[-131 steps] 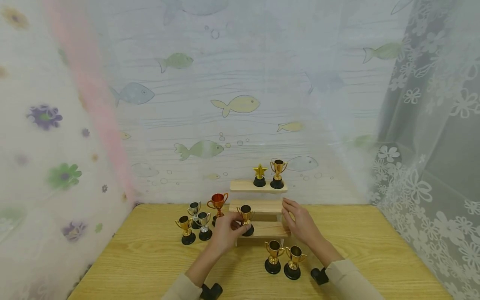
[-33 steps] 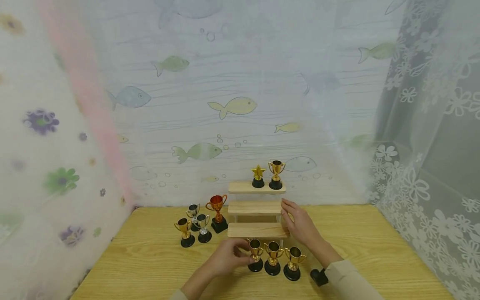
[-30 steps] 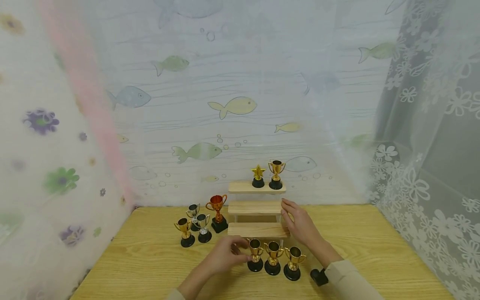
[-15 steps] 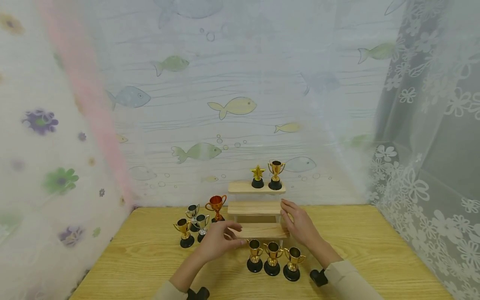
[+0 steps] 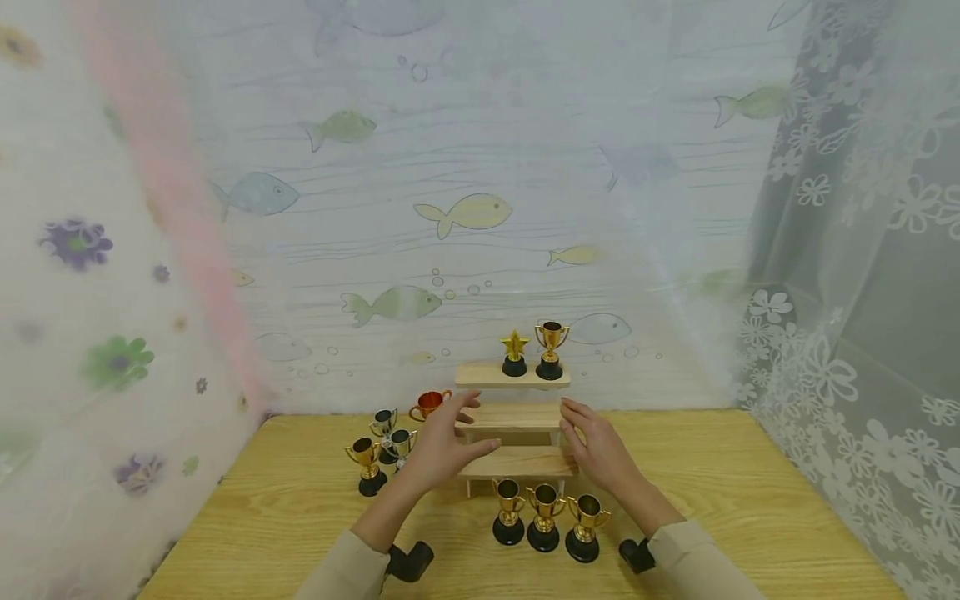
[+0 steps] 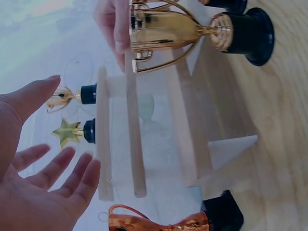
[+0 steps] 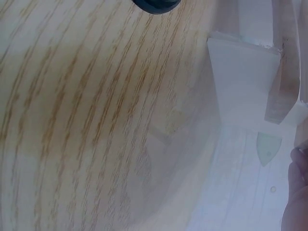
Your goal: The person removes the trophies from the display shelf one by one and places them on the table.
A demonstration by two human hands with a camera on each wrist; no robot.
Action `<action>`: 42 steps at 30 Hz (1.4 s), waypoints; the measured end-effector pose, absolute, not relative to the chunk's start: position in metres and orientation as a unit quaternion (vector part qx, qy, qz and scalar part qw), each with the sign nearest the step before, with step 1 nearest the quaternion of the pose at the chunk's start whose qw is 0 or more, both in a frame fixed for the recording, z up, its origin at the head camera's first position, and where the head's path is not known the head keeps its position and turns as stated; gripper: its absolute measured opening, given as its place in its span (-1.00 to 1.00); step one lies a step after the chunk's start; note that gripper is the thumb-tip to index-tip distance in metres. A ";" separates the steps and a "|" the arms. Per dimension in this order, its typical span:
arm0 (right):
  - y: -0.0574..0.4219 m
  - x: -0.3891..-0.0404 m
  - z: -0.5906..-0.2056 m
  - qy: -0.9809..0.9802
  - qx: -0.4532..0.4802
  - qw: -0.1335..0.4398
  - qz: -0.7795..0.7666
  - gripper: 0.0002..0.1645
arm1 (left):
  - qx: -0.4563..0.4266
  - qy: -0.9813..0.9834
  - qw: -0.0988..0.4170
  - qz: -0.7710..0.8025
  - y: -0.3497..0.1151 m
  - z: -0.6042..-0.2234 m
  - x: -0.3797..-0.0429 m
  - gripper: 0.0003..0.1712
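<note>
A three-tier wooden display stand (image 5: 510, 458) stands at the table's back. My right hand (image 5: 602, 443) holds the right end of its middle shelf; only fingertips show in the right wrist view. My left hand (image 5: 442, 442) hangs at the stand's left side with fingers spread, holding nothing. On the top shelf are a gold star trophy (image 5: 514, 353) and a gold cup trophy (image 5: 551, 350). Three gold cup trophies stand in front, the leftmost gold cup (image 5: 508, 512) among them. Behind my left hand, the copper-coloured cup trophy (image 5: 430, 404) is partly hidden.
Left of the stand are two silver cups, one silver cup (image 5: 384, 422) behind the other, and a gold cup (image 5: 366, 454). The wood-grain table (image 5: 735, 500) meets a fish-print curtain (image 5: 480, 250) at the back. Black wrist cameras, one camera (image 5: 637, 554) on the right, sit below my wrists.
My left hand took a gold cup from the bottom shelf to the front row's left end. It let go and rose beside the middle shelf. My right hand stayed at the stand.
</note>
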State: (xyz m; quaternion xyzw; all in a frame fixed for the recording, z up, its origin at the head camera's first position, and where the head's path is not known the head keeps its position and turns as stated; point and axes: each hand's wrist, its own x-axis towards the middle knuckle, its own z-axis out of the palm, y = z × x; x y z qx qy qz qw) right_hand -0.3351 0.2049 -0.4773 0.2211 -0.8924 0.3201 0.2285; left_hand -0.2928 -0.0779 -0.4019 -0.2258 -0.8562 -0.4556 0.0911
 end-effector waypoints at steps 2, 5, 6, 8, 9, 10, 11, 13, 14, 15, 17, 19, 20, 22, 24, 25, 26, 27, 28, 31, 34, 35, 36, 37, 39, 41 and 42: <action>0.205 -0.335 -0.477 -0.892 0.222 0.229 0.319 -0.51 | -0.217 -0.859 0.098 -0.453 -0.073 -0.397 -0.296 -0.05; 0.205 -0.334 -0.476 -0.892 0.223 0.231 0.319 -0.52 | -0.201 -0.861 0.104 -0.456 -0.067 -0.391 -0.303 0.04; 0.205 -0.333 -0.476 -0.892 0.223 0.230 0.320 -0.52 | -0.198 -0.860 0.105 -0.458 -0.064 -0.389 -0.305 0.06; 0.205 -0.333 -0.476 -0.891 0.223 0.229 0.324 -0.53 | -0.192 -0.860 0.110 -0.460 -0.060 -0.385 -0.311 0.10; 0.205 -0.333 -0.475 -0.891 0.222 0.229 0.324 -0.53 | -0.189 -0.860 0.112 -0.461 -0.057 -0.383 -0.315 0.11; 0.204 -0.333 -0.475 -0.891 0.222 0.228 0.325 -0.53 | -0.189 -0.858 0.114 -0.463 -0.055 -0.381 -0.318 0.12; 0.204 -0.332 -0.475 -0.891 0.222 0.228 0.325 -0.53 | -0.187 -0.858 0.116 -0.464 -0.052 -0.379 -0.321 0.13; 0.203 -0.333 -0.475 -0.890 0.222 0.228 0.327 -0.53 | -0.182 -0.857 0.118 -0.467 -0.048 -0.375 -0.329 0.15; 0.203 -0.333 -0.475 -0.890 0.221 0.227 0.327 -0.52 | -0.178 -0.856 0.117 -0.470 -0.045 -0.374 -0.333 0.16; 0.203 -0.333 -0.476 -0.891 0.220 0.226 0.327 -0.52 | -0.175 -0.856 0.116 -0.473 -0.043 -0.372 -0.336 0.16; 0.203 -0.333 -0.476 -0.892 0.218 0.224 0.328 -0.52 | -0.165 -0.855 0.112 -0.478 -0.039 -0.371 -0.344 0.17; 0.203 -0.333 -0.476 -0.891 0.217 0.223 0.330 -0.52 | -0.153 -0.857 0.106 -0.481 -0.034 -0.370 -0.352 0.17; 0.203 -0.333 -0.476 -0.892 0.215 0.222 0.329 -0.52 | -0.148 -0.858 0.104 -0.481 -0.032 -0.370 -0.355 0.16; 0.203 -0.334 -0.475 -0.892 0.216 0.224 0.327 -0.52 | -0.142 -0.861 0.101 -0.478 -0.029 -0.370 -0.362 0.16; 0.202 -0.334 -0.475 -0.893 0.216 0.224 0.324 -0.52 | -0.136 -0.866 0.098 -0.472 -0.026 -0.370 -0.368 0.15; 0.202 -0.334 -0.474 -0.894 0.216 0.223 0.324 -0.52 | -0.135 -0.866 0.096 -0.471 -0.025 -0.370 -0.371 0.14; 0.202 -0.335 -0.474 -0.895 0.215 0.223 0.322 -0.52 | -0.134 -0.867 0.095 -0.470 -0.024 -0.371 -0.374 0.13; 0.202 -0.335 -0.474 -0.895 0.215 0.222 0.323 -0.52 | -0.133 -0.869 0.093 -0.468 -0.022 -0.371 -0.377 0.13; 0.202 -0.335 -0.474 -0.895 0.214 0.221 0.324 -0.52 | -0.130 -0.870 0.088 -0.468 -0.021 -0.372 -0.379 0.12; 0.202 -0.336 -0.474 -0.894 0.215 0.220 0.326 -0.52 | -0.121 -0.871 0.075 -0.471 -0.018 -0.375 -0.386 0.04; 0.202 -0.336 -0.474 -0.895 0.215 0.219 0.324 -0.52 | -0.111 -0.872 0.068 -0.472 -0.016 -0.378 -0.392 -0.05; 0.202 -0.336 -0.474 -0.895 0.214 0.218 0.324 -0.52 | -0.109 -0.873 0.067 -0.471 -0.016 -0.380 -0.393 -0.08; 0.202 -0.336 -0.474 -0.896 0.214 0.218 0.323 -0.52 | -0.107 -0.874 0.068 -0.468 -0.015 -0.381 -0.395 -0.11; 0.203 -0.335 -0.474 -0.896 0.213 0.217 0.324 -0.52 | -0.105 -0.876 0.070 -0.466 -0.015 -0.382 -0.396 -0.13; 0.203 -0.334 -0.474 -0.897 0.210 0.216 0.324 -0.52 | -0.103 -0.877 0.074 -0.463 -0.014 -0.385 -0.398 -0.19; 0.203 -0.333 -0.474 -0.897 0.208 0.214 0.325 -0.53 | -0.100 -0.879 0.078 -0.460 -0.013 -0.388 -0.400 -0.25; 0.203 -0.332 -0.474 -0.897 0.208 0.214 0.326 -0.52 | -0.098 -0.880 0.081 -0.459 -0.013 -0.389 -0.400 -0.27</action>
